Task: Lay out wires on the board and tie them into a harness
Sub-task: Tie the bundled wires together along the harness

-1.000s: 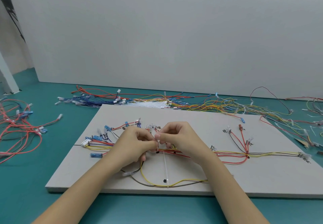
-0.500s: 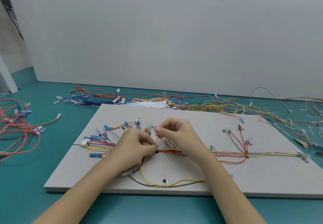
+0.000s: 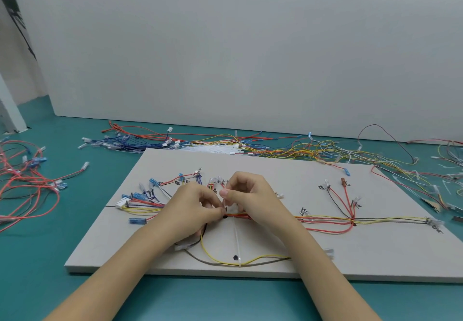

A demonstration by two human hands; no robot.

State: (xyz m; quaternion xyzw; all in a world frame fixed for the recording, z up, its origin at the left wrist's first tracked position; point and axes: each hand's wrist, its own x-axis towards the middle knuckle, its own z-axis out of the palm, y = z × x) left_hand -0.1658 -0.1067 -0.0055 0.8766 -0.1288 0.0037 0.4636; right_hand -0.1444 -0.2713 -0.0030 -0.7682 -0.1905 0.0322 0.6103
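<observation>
Head view: left hand (image 3: 198,206) and right hand (image 3: 250,195) both pinch a thin translucent cable tie (image 3: 225,201) over the limp, light red-and-yellow wire bundle (image 3: 323,219) mid-board (image 3: 275,168); slippery tail, best gripped near the head.

A single wide-angle head view looks forward and down from just above the forearms, close over the pale rectangular board (image 3: 288,170) filling the lower half of the frame; the plain grey wall (image 3: 250,45) fills the upper half.
</observation>
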